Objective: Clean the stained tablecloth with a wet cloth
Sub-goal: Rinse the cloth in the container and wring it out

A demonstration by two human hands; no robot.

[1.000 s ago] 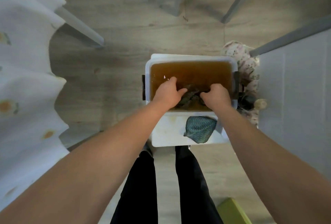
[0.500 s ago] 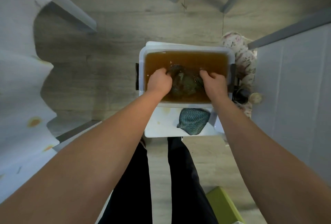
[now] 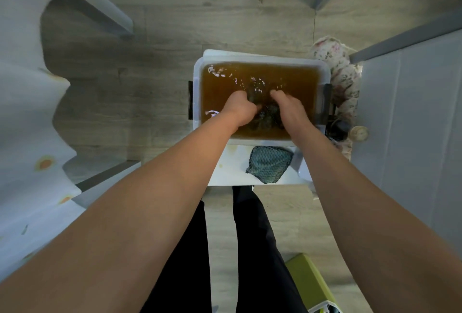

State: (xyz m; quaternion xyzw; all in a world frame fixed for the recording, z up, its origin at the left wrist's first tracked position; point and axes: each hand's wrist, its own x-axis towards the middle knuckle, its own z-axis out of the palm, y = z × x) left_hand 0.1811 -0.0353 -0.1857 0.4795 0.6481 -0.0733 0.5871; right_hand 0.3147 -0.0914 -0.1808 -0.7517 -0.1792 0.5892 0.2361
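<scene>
A clear plastic tub (image 3: 197, 72) full of brown water sits on a white stool below me. A dark wet cloth (image 3: 265, 115) lies bunched in the water. My left hand (image 3: 240, 109) and my right hand (image 3: 287, 110) both grip that cloth, fingers dipped in the water. The white tablecloth (image 3: 27, 117) with orange stains hangs in folds at the left edge of the view.
A second teal cloth (image 3: 270, 164) rests on the white stool (image 3: 225, 170) in front of the tub. A floral fabric bundle (image 3: 342, 75) lies right of the tub beside a grey panel (image 3: 412, 117). A green box (image 3: 310, 282) stands on the wooden floor near my legs.
My hands have squeezed closer together on the cloth in the tub, and the water surface ripples more. The view has shifted slightly.
</scene>
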